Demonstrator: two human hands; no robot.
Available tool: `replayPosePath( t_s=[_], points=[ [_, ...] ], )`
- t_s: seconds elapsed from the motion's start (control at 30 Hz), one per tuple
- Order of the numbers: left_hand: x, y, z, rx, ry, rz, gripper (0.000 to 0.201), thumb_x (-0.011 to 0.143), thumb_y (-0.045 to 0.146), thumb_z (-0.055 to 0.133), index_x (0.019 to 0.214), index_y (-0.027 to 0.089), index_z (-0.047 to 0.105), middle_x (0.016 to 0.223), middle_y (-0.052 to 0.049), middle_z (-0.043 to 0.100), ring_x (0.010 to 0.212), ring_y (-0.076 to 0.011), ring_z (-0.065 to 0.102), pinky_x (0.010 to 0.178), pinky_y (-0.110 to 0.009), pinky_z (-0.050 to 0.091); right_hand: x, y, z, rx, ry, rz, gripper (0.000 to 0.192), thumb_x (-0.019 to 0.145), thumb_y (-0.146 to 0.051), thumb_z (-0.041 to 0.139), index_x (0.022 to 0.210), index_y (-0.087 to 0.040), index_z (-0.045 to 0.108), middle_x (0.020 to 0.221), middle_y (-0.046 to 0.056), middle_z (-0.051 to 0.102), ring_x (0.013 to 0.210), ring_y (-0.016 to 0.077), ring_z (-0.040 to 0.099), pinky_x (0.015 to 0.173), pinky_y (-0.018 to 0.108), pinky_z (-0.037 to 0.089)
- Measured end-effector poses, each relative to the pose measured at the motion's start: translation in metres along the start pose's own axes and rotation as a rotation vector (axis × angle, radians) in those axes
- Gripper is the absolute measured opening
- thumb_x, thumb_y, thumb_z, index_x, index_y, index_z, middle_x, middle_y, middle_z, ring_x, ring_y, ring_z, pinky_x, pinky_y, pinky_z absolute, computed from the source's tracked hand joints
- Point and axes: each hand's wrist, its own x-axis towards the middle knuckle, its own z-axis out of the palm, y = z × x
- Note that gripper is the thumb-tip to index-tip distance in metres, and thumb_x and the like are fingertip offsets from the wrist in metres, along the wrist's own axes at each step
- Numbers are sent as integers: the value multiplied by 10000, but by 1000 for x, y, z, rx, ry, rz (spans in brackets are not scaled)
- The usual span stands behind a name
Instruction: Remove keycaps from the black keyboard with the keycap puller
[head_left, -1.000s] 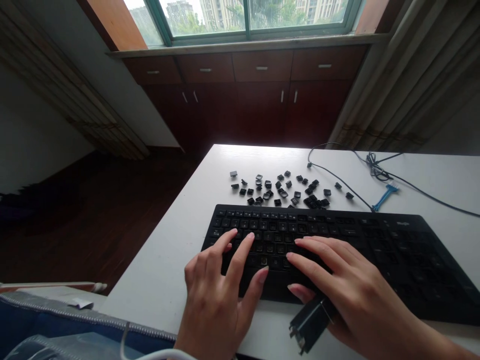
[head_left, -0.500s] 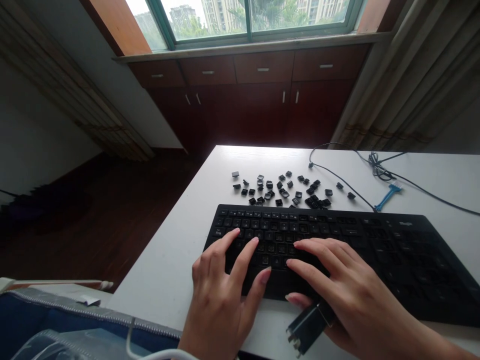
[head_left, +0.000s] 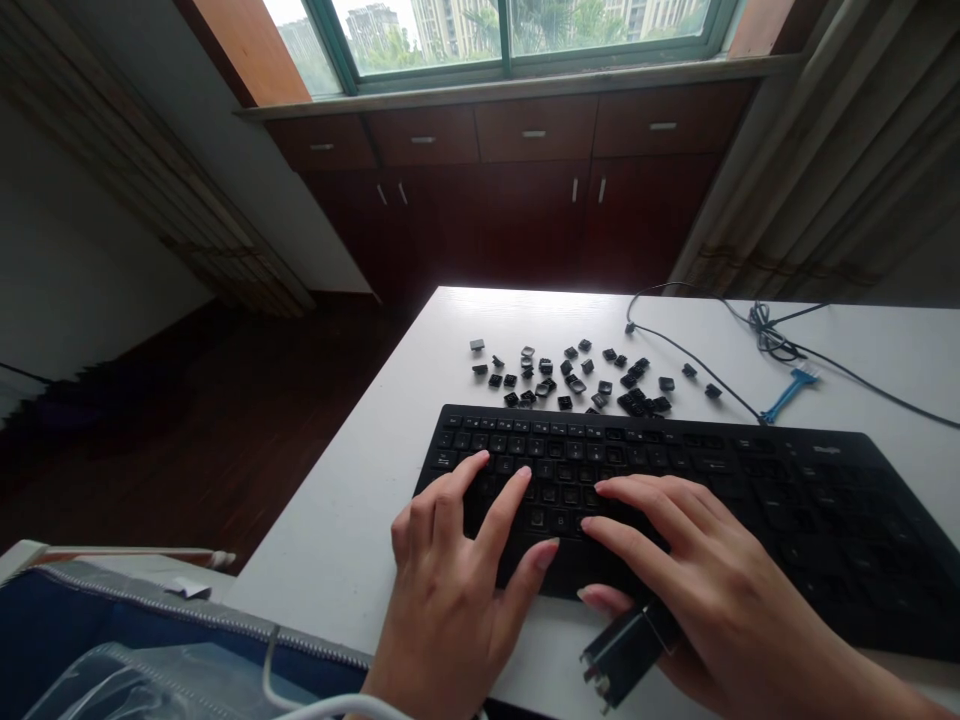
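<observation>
White desk by window: both hands on near-left of keyboard, left hand spread open, right hand pinning what looks like a long keycap, loose keys beyond.

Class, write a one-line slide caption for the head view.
Both hands, left and right, rest on a black keyboard; loose keycaps lie behind.

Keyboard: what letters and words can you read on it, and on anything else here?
Keyboard keys: white marks, too small and blurred to read.
Keyboard's top right corner: a small logo, too blurred to read.
Loose keycaps on the table: no legible marks.
Nothing else shows text.
</observation>
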Motion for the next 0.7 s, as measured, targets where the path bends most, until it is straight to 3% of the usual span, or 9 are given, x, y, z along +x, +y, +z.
replayPosePath(
  t_s=[0.13,0.4,0.6,0.7],
  points=[
    [-1,-1,1,-2,-1,-15,525,1001,385,567,1487,210,473,1491,-180,443,1315,-332,450,1034,-479,342,0,-1,1,3,-7,17,315,936,-308,677,1224,-182,662,1285,146,630,1136,294,580,943,475,506],
    [1,-1,1,8,0,-8,503,989,370,581,1468,230,518,1491,-170,445,1303,-355,472,1017,-488,355,2,-1,-2,8,8,22,293,926,-307,687,1192,-185,676,1260,151,656,1113,300,613,923,481,540],
    [1,1,0,11,-13,-12,489,992,367,583,1462,243,529,1484,-174,445,1283,-354,477,1006,-511,374,4,4,-9,18,118,-43,148,945,-197,658,1086,-161,686,1213,150,687,1103,257,641,917,388,552],
    [2,1,-1,21,-24,8,496,991,379,585,1470,263,530,1484,-178,443,1258,-352,489,987,-516,387,6,11,-19,-43,153,-73,143,942,-187,674,1082,-165,663,1080,110,737,965,223,692,841,352,549]
  ],
)
